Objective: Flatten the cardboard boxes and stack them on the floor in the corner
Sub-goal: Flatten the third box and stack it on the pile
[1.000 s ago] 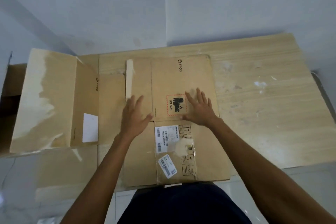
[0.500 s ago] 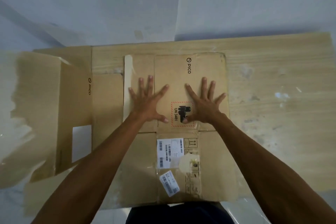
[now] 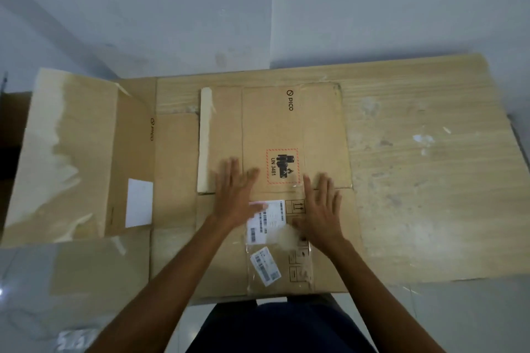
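A flattened brown cardboard box [image 3: 318, 129] with a PICO mark, a red-framed UN 3481 label and white barcode stickers lies on the wooden table [image 3: 430, 180] in front of me. My left hand [image 3: 235, 195] lies flat on it, fingers straight, just left of the red label. To the right of the stickers, my right hand [image 3: 321, 209] is also flat on the box, fingers spread. A second PICO box [image 3: 86, 157], opened out with its flaps standing, sits at the table's left end.
Pale walls meet in a corner [image 3: 271, 8] behind the table. Grey tiled floor [image 3: 34, 295] shows at the lower left and right. A loose strip of packing tape [image 3: 205, 137] runs along the flattened box's left flap.
Both hands have slid back toward me along the flattened box, from beside the red label to the sticker area. The view has pulled back.
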